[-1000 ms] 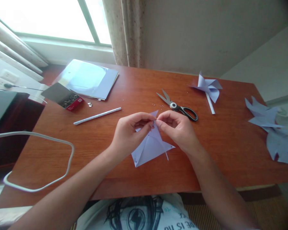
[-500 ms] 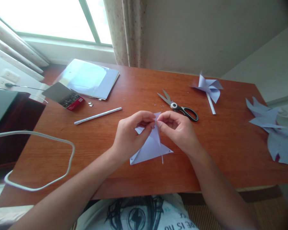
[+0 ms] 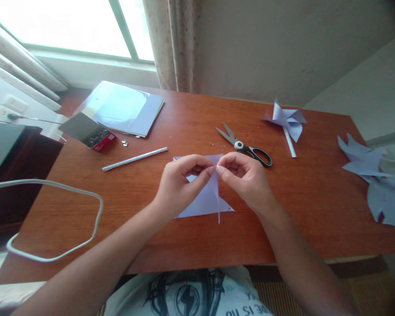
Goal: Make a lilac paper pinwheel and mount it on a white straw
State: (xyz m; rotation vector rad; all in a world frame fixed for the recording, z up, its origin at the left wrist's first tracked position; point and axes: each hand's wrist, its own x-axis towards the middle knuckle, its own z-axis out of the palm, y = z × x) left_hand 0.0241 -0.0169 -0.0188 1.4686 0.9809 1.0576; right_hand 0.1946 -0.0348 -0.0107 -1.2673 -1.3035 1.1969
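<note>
Paper square (image 3: 202, 199) lies flat, long edge left-right, corner pinched up between left hand (image 3: 179, 186) and right hand (image 3: 245, 177).

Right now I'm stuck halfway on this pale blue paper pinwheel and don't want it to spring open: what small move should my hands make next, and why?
Probably bring another corner of the cut pale blue paper square to the centre. Both the left hand and right hand pinch gathered tips there, while flat corners remain on the reddish-brown wooden table.
</note>
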